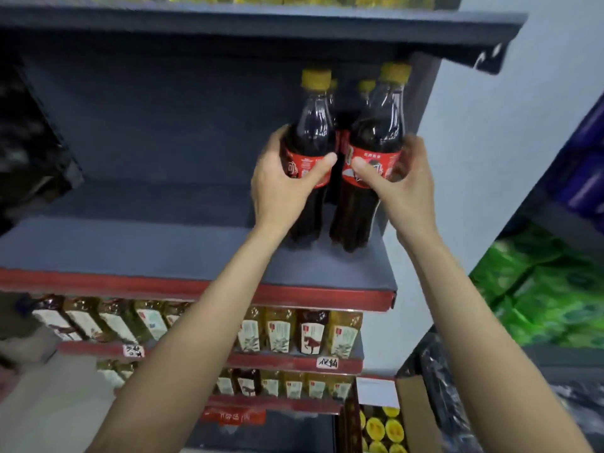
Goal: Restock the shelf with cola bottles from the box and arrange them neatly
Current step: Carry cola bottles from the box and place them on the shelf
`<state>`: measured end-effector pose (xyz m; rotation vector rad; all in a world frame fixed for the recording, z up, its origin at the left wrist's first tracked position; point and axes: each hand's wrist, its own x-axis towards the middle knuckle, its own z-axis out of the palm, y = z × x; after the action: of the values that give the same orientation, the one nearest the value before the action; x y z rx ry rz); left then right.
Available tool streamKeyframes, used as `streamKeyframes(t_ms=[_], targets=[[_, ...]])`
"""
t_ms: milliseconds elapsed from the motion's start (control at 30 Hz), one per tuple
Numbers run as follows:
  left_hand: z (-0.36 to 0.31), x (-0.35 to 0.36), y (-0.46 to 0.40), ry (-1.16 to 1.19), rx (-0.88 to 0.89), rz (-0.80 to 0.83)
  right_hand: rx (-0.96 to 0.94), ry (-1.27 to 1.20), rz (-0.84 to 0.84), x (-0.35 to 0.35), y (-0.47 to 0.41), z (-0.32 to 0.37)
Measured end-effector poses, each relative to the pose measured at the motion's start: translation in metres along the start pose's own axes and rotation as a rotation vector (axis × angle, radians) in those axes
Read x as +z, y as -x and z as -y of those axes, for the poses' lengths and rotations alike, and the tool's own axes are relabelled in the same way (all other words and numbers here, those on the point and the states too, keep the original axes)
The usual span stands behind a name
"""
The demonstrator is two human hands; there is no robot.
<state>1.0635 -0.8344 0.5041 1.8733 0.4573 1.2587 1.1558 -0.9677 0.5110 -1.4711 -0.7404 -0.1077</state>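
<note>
Two dark cola bottles with yellow caps and red labels stand upright at the right end of a grey shelf [163,250]. My left hand [281,184] is wrapped around the left cola bottle [310,125] at its label. My right hand [402,181] grips the right cola bottle [379,132] the same way. Behind them two more yellow caps [366,86] show, their bodies mostly hidden. A cardboard box [415,416] at the bottom right holds several yellow-capped bottles [382,429].
The grey shelf has a red front edge [130,286] and an upper shelf [261,31] close above the caps. Lower shelves carry yellow and brown tea bottles [294,331]. Green packs [549,299] and blue packs [585,178] fill a rack at right.
</note>
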Motion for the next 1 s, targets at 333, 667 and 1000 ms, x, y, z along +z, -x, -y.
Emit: streamKeyframes(t_ms=[333,667,1000], targets=[[0.064,0.039,-0.075,-0.058,-0.191,0.067,-0.058,0.239,-0.001,0.046,-0.066,-0.061],[0.082,0.043,-0.09,0.018,-0.185,0.176,-0.042,0.242,-0.048,0.056,-0.069,-0.075],[0.054,-0.018,-0.03,0.089,-0.102,0.128,-0.29,0.36,-0.138,0.073,0.002,-0.035]])
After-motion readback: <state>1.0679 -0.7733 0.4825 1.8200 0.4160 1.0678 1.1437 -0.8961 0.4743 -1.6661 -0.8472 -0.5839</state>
